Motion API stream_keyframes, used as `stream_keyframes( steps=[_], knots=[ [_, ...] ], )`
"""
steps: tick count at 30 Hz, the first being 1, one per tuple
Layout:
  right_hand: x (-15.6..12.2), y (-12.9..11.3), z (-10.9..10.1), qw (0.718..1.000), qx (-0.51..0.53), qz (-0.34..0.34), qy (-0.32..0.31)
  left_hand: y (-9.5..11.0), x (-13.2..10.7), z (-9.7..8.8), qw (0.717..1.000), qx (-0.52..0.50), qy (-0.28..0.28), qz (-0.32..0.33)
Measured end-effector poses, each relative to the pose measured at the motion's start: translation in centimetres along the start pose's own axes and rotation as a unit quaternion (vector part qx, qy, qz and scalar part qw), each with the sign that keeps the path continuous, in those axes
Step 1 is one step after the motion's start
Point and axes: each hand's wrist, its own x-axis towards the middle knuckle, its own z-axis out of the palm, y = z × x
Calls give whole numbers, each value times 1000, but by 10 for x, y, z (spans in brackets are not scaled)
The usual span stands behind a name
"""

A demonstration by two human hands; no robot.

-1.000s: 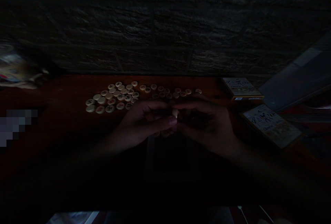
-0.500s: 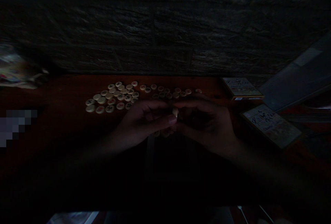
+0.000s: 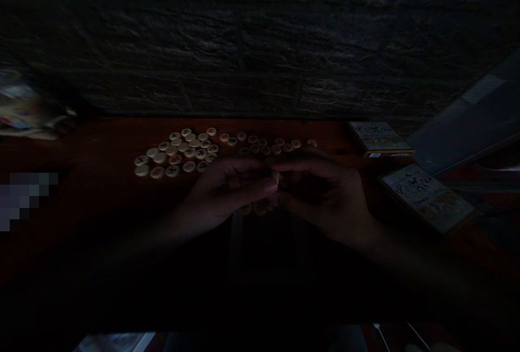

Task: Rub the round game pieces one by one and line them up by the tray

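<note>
The scene is very dark. My left hand (image 3: 227, 189) and my right hand (image 3: 325, 192) meet fingertip to fingertip over a reddish wooden table (image 3: 101, 189). Between their curled fingers shows a small pale round game piece (image 3: 276, 177), pinched from both sides. More pale pieces (image 3: 255, 209) peek out under my left fingers. Beyond the hands lie several cream round discs with dark or red marks: a cluster (image 3: 179, 151) at the back left and a loose row (image 3: 264, 145) stretching right.
Two flat printed boxes lie at the right, one near the back edge (image 3: 379, 138) and one closer (image 3: 426, 195). A dark rough wall (image 3: 260, 43) rises behind the table. A pale cluttered object (image 3: 24, 111) sits at the far left.
Almost nothing differs. The pinched piece shows a little less between my fingertips, and both hands stay pressed together in the same spot.
</note>
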Motion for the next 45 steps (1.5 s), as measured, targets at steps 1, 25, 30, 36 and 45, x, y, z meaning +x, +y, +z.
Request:
stream_keyframes(
  steps=[1, 25, 30, 36, 45],
  knots=[
    [0, 0, 0, 1000, 2, 0, -2, 0, 0, 0, 1000, 3, 3, -1],
    [1, -1, -1, 1000, -7, 0, -8, -3, -1, -2, 1000, 0, -6, 4],
    [0, -1, -1, 1000, -14, -3, -16, 1, -1, -1, 1000, 16, -9, 4],
    [1, -1, -2, 1000, -24, -5, -14, 5, 0, 1, 1000, 30, -2, -5],
    [0, -2, -2, 999, -36, -11, -16, 6, -1, 2, 1000, 18, 12, -2]
  ],
)
